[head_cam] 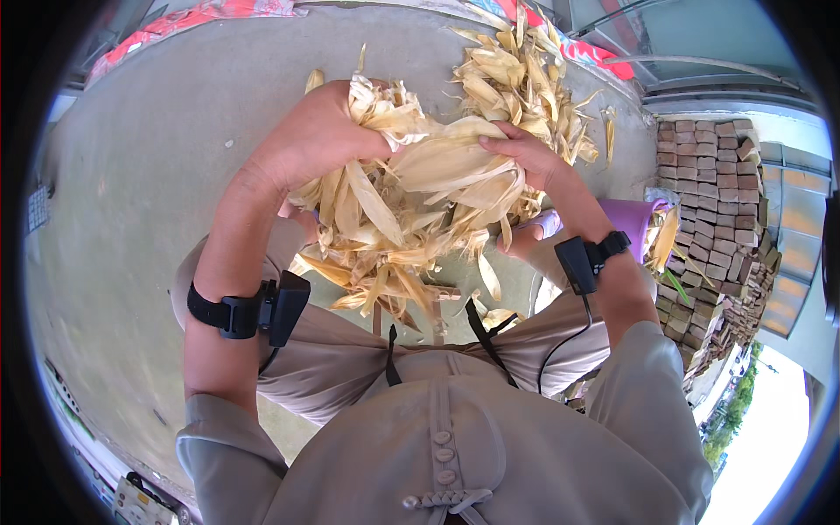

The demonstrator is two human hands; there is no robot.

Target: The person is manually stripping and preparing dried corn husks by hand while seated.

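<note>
A bundle of dry corn husks (453, 161) is stretched between my two hands above the floor. My left hand (331, 128) is wrapped around its left end, where pale, crumpled husk bases (387, 108) stick out past the fingers. Broad husk leaves fan out towards my right hand (525, 151), which pinches them at the right with the thumb on top. The palm side of the left hand is hidden. Under the bundle, a pile of loose husks (380, 262) lies between my feet, with fine silky strands among the leaves.
A taller husk heap (518, 85) lies ahead on the concrete floor (144, 197). A purple bucket (623, 220) with husks at its mouth is by my right leg. Stacked bricks (702, 177) stand farther right. Red patterned cloth (190, 26) lines the far edge.
</note>
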